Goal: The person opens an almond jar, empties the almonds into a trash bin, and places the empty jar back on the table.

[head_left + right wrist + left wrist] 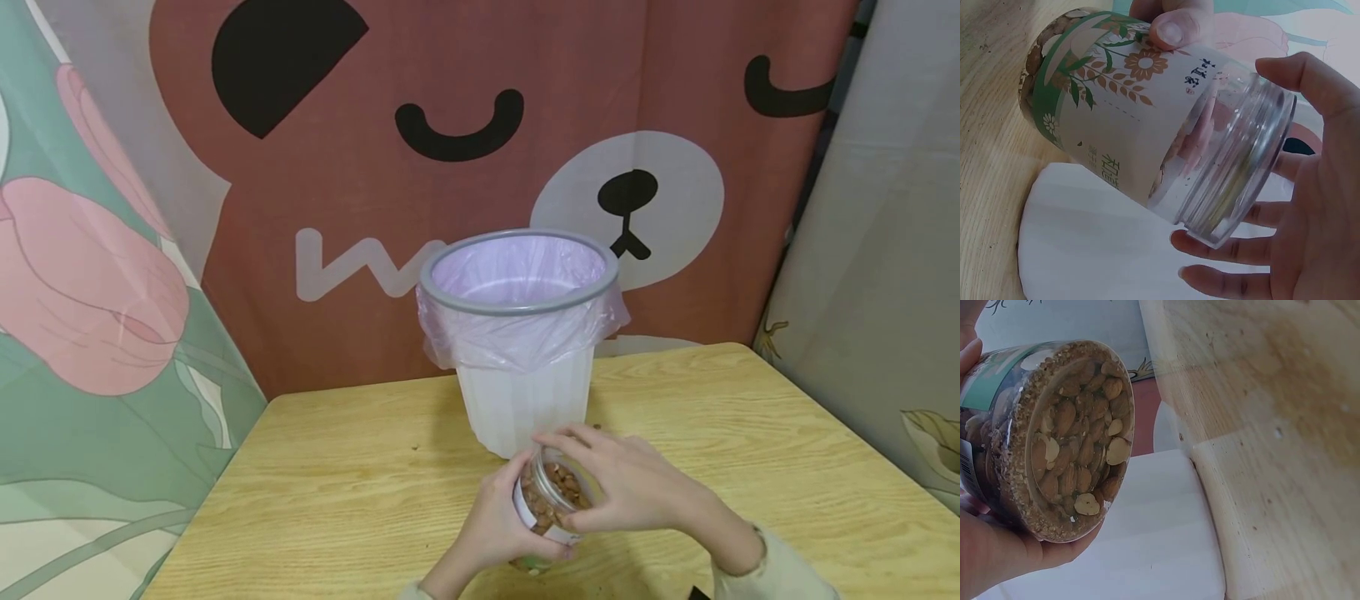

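Note:
A clear plastic jar (542, 510) of almonds is held tilted above the table, its capped end up towards the right hand. My left hand (495, 521) grips the jar's side, fingers and thumb wrapped round the label. Almonds (1079, 444) and brown crumbs show through its base in the left wrist view. At the other end sits a clear lid (1250, 159). My right hand (637, 483) holds this lid between thumb and fingers, the ring and little fingers spread out below it. A white label (1125, 119) with green and orange plants covers the jar's side.
Just behind the jar stands a white bin (525, 400) with a grey rim ring (517, 308) over a translucent pink-purple bag (517, 342). Small crumbs dot the wooden table (337, 483). A bear-printed curtain (450, 200) hangs at the back.

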Demonstrator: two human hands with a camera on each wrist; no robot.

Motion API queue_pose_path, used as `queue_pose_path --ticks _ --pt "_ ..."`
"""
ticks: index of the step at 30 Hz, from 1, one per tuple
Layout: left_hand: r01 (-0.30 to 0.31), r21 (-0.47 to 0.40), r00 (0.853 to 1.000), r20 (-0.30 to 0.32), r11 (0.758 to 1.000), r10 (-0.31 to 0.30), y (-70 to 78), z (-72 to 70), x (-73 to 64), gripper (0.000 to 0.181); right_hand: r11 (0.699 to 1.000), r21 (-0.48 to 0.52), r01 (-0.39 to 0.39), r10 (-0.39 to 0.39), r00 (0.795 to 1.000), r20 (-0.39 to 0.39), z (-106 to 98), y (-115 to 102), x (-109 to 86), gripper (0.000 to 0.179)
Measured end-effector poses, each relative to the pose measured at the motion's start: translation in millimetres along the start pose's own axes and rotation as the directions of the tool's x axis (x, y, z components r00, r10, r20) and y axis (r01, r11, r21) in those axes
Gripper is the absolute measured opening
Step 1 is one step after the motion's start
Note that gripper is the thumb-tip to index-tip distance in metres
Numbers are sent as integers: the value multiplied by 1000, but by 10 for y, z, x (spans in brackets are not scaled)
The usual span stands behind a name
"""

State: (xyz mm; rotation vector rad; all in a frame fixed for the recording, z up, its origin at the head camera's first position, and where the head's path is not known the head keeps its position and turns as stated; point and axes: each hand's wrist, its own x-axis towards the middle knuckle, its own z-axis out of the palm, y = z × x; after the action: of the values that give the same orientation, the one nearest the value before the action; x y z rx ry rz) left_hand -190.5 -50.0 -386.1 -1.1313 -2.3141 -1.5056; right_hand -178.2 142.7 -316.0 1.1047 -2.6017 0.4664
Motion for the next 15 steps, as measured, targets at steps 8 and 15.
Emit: queue_pose_path --ticks 8,15 --pt "-21 6 1000 11 1000 21 -3 -2 -2 90 992 59 115 -117 993 25 -37 56 8 81" --pt "-43 1 999 21 999 43 3 -2 -3 91 980 100 172 -175 984 29 -40 84 8 81"
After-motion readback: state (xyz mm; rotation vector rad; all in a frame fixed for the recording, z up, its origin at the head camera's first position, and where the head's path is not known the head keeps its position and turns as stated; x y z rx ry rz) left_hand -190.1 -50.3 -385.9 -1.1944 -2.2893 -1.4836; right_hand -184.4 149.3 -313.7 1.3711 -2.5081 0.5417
